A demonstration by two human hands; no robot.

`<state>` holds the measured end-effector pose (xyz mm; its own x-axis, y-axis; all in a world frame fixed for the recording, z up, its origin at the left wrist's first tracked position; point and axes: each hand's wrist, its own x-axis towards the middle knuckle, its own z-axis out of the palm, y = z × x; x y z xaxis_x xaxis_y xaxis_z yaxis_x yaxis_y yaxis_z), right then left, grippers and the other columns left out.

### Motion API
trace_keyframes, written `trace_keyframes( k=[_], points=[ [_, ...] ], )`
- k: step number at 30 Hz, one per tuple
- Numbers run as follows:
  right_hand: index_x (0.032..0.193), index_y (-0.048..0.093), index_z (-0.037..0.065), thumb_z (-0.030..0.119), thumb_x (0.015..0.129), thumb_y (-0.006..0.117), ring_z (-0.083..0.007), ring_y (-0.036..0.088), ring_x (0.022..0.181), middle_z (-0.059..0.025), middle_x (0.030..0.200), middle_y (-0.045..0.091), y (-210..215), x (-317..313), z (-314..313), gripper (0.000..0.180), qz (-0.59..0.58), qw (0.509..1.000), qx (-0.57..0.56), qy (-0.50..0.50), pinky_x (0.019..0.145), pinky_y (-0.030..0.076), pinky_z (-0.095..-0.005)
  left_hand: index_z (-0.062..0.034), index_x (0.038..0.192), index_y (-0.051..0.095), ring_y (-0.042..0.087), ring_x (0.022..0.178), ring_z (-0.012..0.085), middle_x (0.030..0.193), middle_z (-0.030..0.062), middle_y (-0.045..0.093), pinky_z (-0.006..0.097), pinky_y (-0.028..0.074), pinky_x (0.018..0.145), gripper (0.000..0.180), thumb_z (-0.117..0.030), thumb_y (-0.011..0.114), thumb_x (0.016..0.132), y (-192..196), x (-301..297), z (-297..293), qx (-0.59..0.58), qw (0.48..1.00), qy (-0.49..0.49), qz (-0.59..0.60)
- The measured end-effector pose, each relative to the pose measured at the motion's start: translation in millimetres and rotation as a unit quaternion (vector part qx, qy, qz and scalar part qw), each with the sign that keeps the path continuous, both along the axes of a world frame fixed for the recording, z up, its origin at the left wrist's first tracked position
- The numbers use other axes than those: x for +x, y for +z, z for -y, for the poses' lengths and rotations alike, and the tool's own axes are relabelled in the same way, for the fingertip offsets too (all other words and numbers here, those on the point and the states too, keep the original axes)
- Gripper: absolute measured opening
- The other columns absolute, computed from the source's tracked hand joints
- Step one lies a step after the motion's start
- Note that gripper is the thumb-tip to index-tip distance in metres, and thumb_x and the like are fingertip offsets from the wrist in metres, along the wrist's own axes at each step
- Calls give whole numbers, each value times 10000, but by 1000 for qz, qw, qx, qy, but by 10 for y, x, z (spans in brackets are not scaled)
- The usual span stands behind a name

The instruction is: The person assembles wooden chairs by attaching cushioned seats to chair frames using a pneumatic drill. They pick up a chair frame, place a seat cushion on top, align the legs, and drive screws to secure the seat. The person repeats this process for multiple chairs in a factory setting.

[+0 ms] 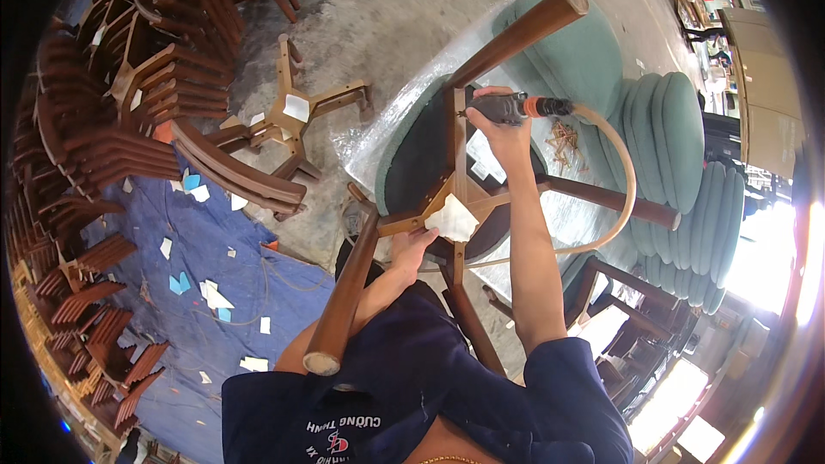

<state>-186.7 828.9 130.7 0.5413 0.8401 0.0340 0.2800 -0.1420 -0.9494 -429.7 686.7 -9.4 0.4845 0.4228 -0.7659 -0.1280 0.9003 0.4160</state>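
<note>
Grey concrete floor [387, 9] fills the top of the frame, with a blue tarp [206, 241] at lower left. At centre an upturned chair frame [455, 198] lies on a green seat cushion [412, 155], its round wooden legs pointing outward. The right hand [498, 125] is wrapped tight round a pneumatic screwdriver [516, 107] pressed against the frame's cross rail, a pale air hose [623, 172] looping to the right. The left hand [411, 249], fingers curled, grips the frame just below a white paper tag [451, 219]. Green cushions [679, 146] are stacked at right; dark chair parts [112, 120] pile up at left.
</note>
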Motion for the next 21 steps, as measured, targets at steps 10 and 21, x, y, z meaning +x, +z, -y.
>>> trace_keyframes(
  k=[10, 21],
  points=[
    [1163, 712, 29, -17, 785, 824, -111, 658, 864, -35, 963, 710, -64, -16, -45, 397, -1, 997, 22, -74, 799, 548, -295, 11, 1214, 687, 677, 990, 160, 1096, 62, 728, 328, 520, 914, 336, -100, 805, 920, -106, 32, -26, 50, 999, -8, 11],
    [1322, 616, 22, -19, 835, 802, -209, 721, 1043, -122, 1178, 719, 320, 346, 1869, 523, -93, 940, 70, -320, 819, 628, -359, 17, 1205, 663, 675, 1129, 215, 1188, 79, 697, 378, 540, 1042, 283, -78, 772, 962, -151, 53, -24, 13, 1000, 5, 3]
  ],
)
